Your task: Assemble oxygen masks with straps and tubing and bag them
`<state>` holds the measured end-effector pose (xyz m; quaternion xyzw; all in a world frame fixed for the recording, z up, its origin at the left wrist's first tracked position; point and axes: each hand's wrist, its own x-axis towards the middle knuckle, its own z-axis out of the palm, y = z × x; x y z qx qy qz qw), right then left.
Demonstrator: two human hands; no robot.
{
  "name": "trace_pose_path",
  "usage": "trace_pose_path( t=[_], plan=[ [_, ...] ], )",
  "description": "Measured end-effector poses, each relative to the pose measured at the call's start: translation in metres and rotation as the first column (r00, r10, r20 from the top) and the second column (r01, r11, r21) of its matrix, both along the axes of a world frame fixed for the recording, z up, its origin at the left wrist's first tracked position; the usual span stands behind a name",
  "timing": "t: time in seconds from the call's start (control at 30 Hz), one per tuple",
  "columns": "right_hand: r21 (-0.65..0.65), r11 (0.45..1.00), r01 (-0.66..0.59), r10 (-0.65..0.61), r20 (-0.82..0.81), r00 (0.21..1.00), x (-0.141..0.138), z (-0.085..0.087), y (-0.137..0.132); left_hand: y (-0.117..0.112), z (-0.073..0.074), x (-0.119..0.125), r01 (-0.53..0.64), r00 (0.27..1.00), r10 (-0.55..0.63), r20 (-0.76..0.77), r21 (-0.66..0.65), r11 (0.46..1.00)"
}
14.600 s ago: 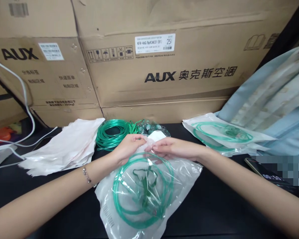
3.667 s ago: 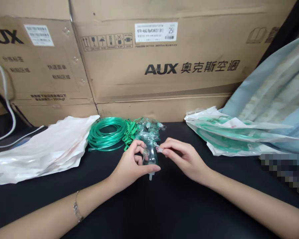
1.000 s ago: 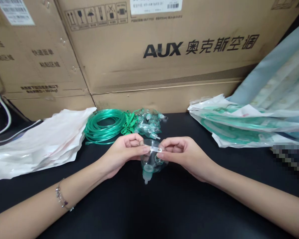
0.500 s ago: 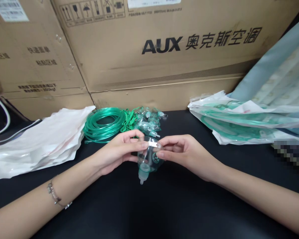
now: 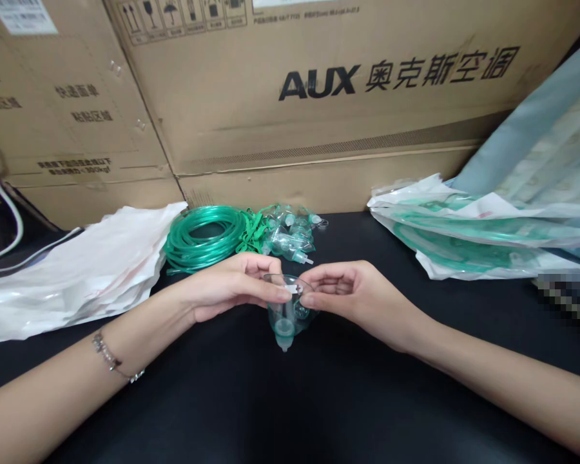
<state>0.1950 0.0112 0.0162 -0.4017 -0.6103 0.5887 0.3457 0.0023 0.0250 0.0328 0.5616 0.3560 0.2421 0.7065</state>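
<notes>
Between my hands is a clear, green-tinted oxygen mask point(image 5: 286, 316), held above the black table with its connector pointing down and toward me. My left hand point(image 5: 244, 287) pinches the mask's upper left edge, thumb in front. The fingers of my right hand point(image 5: 341, 287) are closed on its right edge, near the metal nose strip point(image 5: 292, 289). Just beyond the mask lies a pile of similar clear masks point(image 5: 292, 241) with white connectors. Bright green elastic straps point(image 5: 254, 229) are bunched beside that pile.
A coil of green tubing point(image 5: 205, 238) lies left of the straps. Flat white packets point(image 5: 91, 264) are stacked at the left. On the right sit bagged sets with green tubing point(image 5: 478, 235). Large cardboard boxes point(image 5: 319, 129) stand behind, with a light blue cloth point(image 5: 517, 122) at the right.
The mask has tilted in my hands, so its connector looks shorter and sits slightly further right. Both hands keep their hold. The camera view has shifted slightly.
</notes>
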Motion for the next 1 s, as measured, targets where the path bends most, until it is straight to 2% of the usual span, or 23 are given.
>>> trace_pose_path(
  t=[0.23, 0.47, 0.63, 0.73, 1.0],
  plan=[
    [0.005, 1.0, -0.005, 0.005, -0.011, 1.0, 0.001, 0.004, 0.0, 0.003, -0.004, -0.002, -0.01, 0.998, 0.01, 0.066, 0.006, 1.0],
    [-0.032, 0.999, -0.039, 0.038, -0.021, 0.999, 0.003, 0.004, 0.0, 0.002, -0.007, 0.0, -0.001, 0.998, -0.001, 0.059, 0.036, 0.999],
    [-0.057, 0.997, -0.053, 0.05, -0.041, 0.998, 0.006, 0.002, 0.002, 0.004, -0.012, -0.001, 0.077, 0.983, -0.08, 0.165, 0.022, 0.997],
    [-0.066, 0.996, -0.056, 0.052, -0.056, 0.997, 0.008, 0.0, 0.005, 0.006, -0.016, -0.002, 0.103, 0.98, -0.106, 0.169, 0.027, 0.994],
    [-0.049, 0.999, -0.009, 0.008, -0.034, 0.999, 0.006, -0.001, 0.005, 0.001, -0.019, 0.005, -0.073, 0.997, 0.072, 0.028, 0.033, 0.997]
  ],
)
